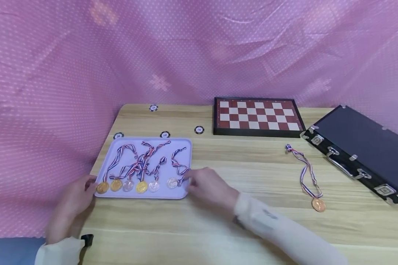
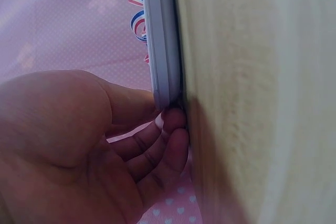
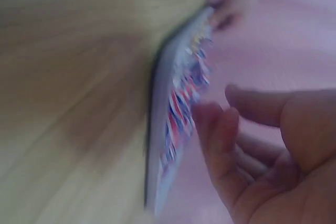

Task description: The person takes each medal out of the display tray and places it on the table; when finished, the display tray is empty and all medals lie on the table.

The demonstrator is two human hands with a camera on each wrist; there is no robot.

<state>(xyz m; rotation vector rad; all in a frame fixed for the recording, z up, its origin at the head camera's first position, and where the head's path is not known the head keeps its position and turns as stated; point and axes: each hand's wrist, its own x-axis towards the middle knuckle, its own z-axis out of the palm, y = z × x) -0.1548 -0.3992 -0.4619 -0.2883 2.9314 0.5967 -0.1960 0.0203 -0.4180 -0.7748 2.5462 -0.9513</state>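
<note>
A pale lilac tray [image 1: 132,141] holds several gold and silver medals on striped ribbons, their discs in a row along its near side. My left hand [image 1: 73,198] pinches the tray's near left corner, thumb above and fingers curled underneath, as the left wrist view shows. At the right edge is my right hand [image 1: 210,186], fingertips beside the ribbon [image 1: 177,163] of the rightmost silver medal [image 1: 172,182]. The blurred right wrist view shows a gap between thumb and bent index finger, with nothing held there.
On the wooden table a bronze medal [image 1: 318,204] lies with its ribbon stretched away from me. Behind it are a chessboard [image 1: 258,131] and a black case [image 1: 365,143] with metal latches. Poker chips [image 1: 199,129] lie around the tray's far side. Pink dotted cloth [image 1: 185,48] hangs behind.
</note>
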